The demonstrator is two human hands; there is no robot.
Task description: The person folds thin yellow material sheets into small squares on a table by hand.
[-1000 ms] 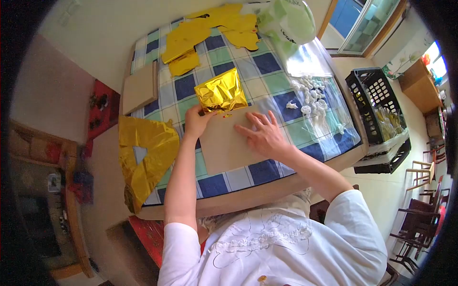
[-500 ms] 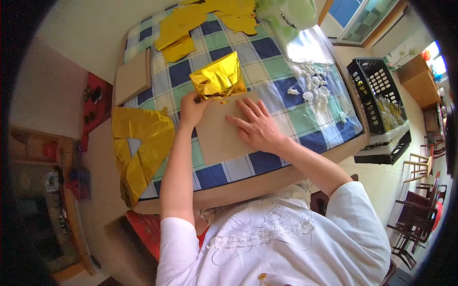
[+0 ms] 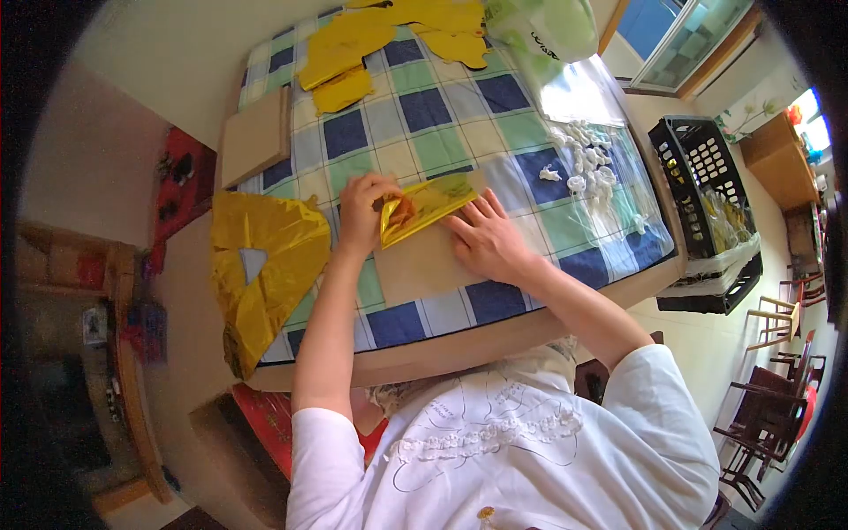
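Note:
A piece of shiny gold foil point(image 3: 435, 203) lies folded down over the upper part of a beige board point(image 3: 422, 272) on the checked cloth. My left hand point(image 3: 364, 210) has its fingers curled and closed on the foil's left end, where a fold stands open with a reddish reflection inside. With fingers stretched out, my right hand point(image 3: 495, 240) rests at the foil's right end, fingertips along its lower edge. To the left, a larger gold foil sheet point(image 3: 287, 238) with a hole in it drapes over the table's edge.
More gold foil pieces point(image 3: 353, 44) lie at the far side. Another beige board point(image 3: 256, 137) sits at the left edge. Small white knotted bundles point(image 3: 592, 163) are at the right, near a green-white plastic bag point(image 3: 552, 31). A black crate point(image 3: 698, 185) stands beyond the table.
The upright gold foil has come down flat toward me onto the board. My left hand has shifted up and closed on its left end; my right hand has moved slightly right.

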